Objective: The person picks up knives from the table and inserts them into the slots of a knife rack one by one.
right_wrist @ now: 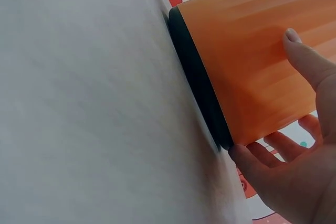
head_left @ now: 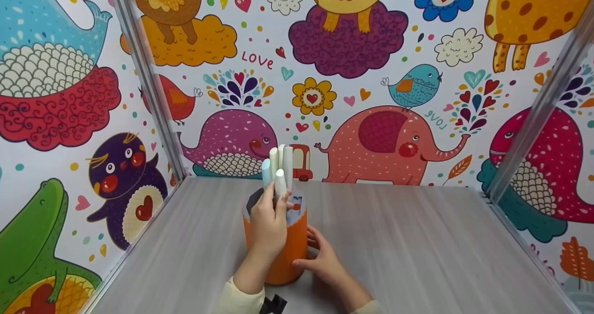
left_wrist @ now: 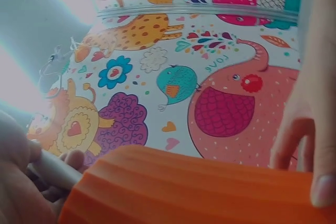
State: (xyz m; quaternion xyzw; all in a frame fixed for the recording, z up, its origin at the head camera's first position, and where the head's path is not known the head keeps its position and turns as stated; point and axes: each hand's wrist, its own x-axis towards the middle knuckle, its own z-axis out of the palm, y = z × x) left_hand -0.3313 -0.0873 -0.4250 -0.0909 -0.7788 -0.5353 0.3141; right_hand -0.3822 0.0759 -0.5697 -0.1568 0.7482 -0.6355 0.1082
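An orange ribbed cylindrical holder [head_left: 290, 253] stands upright on the table in the head view. Several pale handles [head_left: 288, 158] rise from its light grey top, one of them light blue [head_left: 266, 170]. My left hand [head_left: 268, 226] is over the holder's rim, pinching a short white handle [head_left: 280, 179]; what lies below that handle is hidden. In the left wrist view the gripped handle [left_wrist: 60, 171] meets the holder's top end. My right hand [head_left: 327, 258] grips the holder's right side low down, thumb on the near face. A dark base [right_wrist: 197, 80] shows in the right wrist view.
The holder rests on a grey wood-grain table [head_left: 394, 249]. Printed cartoon panels [head_left: 362, 86] close off the back and sides, with metal posts [head_left: 148, 77] at the corners. A black object [head_left: 274, 304] lies by the left sleeve [head_left: 239, 300].
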